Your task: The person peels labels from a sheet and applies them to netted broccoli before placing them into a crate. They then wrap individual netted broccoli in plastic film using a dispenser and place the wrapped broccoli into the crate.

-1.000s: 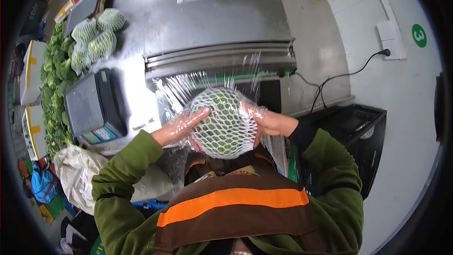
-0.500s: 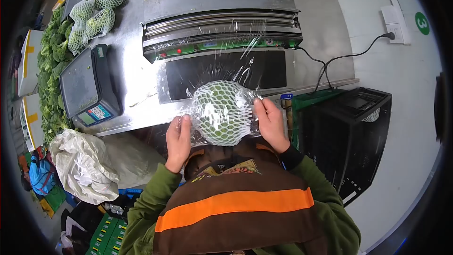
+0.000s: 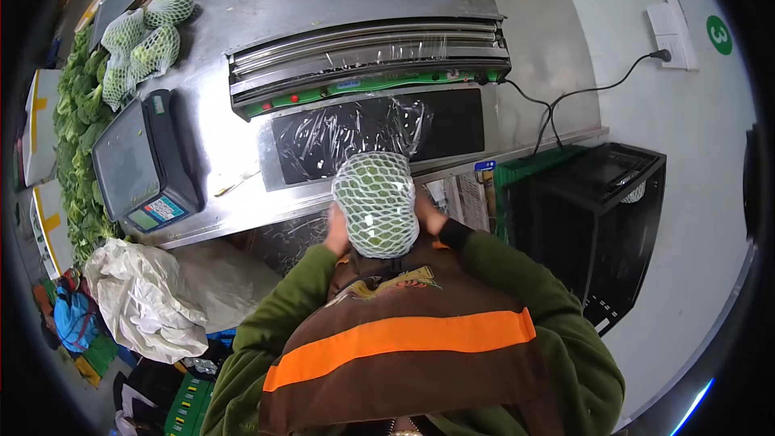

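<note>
A round green vegetable in a white foam net (image 3: 376,206) is close to my apron, at the front edge of the metal table. Clear plastic film (image 3: 355,136) stretches from it over the black plate of the wrapping machine (image 3: 367,64). My left hand (image 3: 337,230) is at the left side of the netted vegetable, and my right hand (image 3: 429,211) is at its right side. The fingers of both hands are hidden behind and beneath it, so their grip does not show.
To the left stand a weighing scale (image 3: 145,161), a row of broccoli (image 3: 77,137) and several netted vegetables (image 3: 141,44). A white sack (image 3: 145,299) lies below. On the right are a black crate (image 3: 585,226) and a power cable (image 3: 601,89).
Both hands have moved inward and down from the film's edges to the sides of the netted vegetable. The film now lies across the black plate, and the view has shifted slightly.
</note>
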`<action>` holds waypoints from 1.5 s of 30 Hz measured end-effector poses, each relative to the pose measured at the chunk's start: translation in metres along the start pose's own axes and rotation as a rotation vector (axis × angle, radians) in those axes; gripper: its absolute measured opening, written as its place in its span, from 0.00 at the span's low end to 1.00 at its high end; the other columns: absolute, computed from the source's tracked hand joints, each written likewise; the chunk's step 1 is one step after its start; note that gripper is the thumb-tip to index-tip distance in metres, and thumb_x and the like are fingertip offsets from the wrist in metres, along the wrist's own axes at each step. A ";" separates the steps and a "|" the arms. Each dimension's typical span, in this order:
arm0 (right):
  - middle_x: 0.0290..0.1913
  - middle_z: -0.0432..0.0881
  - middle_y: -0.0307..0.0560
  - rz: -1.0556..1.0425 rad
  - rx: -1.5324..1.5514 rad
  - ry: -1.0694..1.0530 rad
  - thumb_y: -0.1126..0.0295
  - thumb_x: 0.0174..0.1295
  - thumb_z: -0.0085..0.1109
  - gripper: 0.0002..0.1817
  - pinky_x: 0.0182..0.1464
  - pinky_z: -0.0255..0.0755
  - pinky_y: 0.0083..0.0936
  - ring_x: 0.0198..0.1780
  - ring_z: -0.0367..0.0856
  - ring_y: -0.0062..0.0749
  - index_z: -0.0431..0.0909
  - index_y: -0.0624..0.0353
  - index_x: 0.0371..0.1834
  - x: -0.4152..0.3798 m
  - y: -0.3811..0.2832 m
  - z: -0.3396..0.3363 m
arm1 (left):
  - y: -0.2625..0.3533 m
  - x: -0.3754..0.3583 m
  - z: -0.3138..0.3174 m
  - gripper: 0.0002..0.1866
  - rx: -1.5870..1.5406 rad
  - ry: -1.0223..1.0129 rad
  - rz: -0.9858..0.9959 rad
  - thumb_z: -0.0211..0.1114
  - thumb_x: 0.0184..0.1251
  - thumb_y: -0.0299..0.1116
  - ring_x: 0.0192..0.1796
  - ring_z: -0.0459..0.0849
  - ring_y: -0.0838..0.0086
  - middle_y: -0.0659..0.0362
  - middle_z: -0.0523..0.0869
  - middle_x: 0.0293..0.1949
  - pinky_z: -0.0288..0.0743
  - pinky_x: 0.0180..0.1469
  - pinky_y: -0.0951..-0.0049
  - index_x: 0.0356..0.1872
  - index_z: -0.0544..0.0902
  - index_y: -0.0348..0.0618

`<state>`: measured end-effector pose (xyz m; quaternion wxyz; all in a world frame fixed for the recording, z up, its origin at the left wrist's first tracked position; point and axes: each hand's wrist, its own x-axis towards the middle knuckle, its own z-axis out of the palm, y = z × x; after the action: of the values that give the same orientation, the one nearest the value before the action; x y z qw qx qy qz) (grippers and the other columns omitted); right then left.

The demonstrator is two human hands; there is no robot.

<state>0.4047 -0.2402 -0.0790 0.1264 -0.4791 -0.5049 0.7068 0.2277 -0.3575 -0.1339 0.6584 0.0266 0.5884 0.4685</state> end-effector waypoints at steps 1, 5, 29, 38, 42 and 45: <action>0.58 0.80 0.50 0.247 0.316 -0.087 0.70 0.74 0.48 0.17 0.60 0.74 0.28 0.53 0.80 0.34 0.73 0.65 0.62 0.009 0.012 0.015 | -0.003 -0.001 0.010 0.16 -0.036 -0.067 -0.056 0.53 0.74 0.37 0.42 0.86 0.68 0.54 0.87 0.43 0.80 0.42 0.67 0.52 0.82 0.37; 0.59 0.79 0.48 -0.004 0.166 -0.211 0.70 0.75 0.48 0.17 0.60 0.74 0.27 0.54 0.79 0.29 0.72 0.64 0.63 0.003 -0.015 0.017 | 0.002 -0.009 0.017 0.17 -0.073 -0.192 -0.171 0.54 0.73 0.36 0.44 0.85 0.68 0.53 0.86 0.45 0.79 0.44 0.66 0.53 0.81 0.37; 0.56 0.81 0.44 -0.488 0.562 -0.424 0.50 0.77 0.44 0.26 0.63 0.68 0.26 0.57 0.76 0.26 0.75 0.62 0.62 -0.117 -0.137 0.039 | 0.103 -0.069 -0.072 0.23 0.326 -0.331 -0.173 0.58 0.67 0.33 0.56 0.82 0.63 0.47 0.81 0.57 0.77 0.56 0.61 0.62 0.75 0.36; 0.63 0.80 0.41 -0.273 1.208 -0.411 0.45 0.78 0.35 0.31 0.65 0.72 0.26 0.59 0.80 0.24 0.70 0.57 0.69 -0.135 -0.068 0.099 | 0.220 -0.171 -0.024 0.34 0.364 -0.677 -0.053 0.62 0.61 0.30 0.66 0.76 0.59 0.45 0.73 0.67 0.70 0.66 0.56 0.70 0.66 0.37; 0.64 0.78 0.46 -0.421 1.046 0.012 0.43 0.79 0.29 0.34 0.69 0.66 0.28 0.63 0.77 0.32 0.69 0.61 0.69 -0.106 -0.046 0.081 | 0.185 -0.158 0.025 0.41 0.493 -0.628 0.177 0.64 0.64 0.30 0.73 0.66 0.58 0.48 0.65 0.72 0.58 0.74 0.55 0.76 0.53 0.40; 0.56 0.78 0.48 -0.532 0.589 0.573 0.51 0.82 0.25 0.31 0.65 0.64 0.27 0.59 0.73 0.28 0.72 0.66 0.60 -0.165 -0.077 0.024 | 0.166 -0.149 0.116 0.37 0.360 -0.636 0.304 0.64 0.71 0.38 0.68 0.71 0.62 0.51 0.67 0.70 0.64 0.70 0.58 0.74 0.56 0.40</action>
<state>0.4464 -0.3284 0.0769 0.5668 -0.4525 -0.3333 0.6024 0.2430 -0.3016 0.1106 0.7159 0.3723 0.4173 0.4181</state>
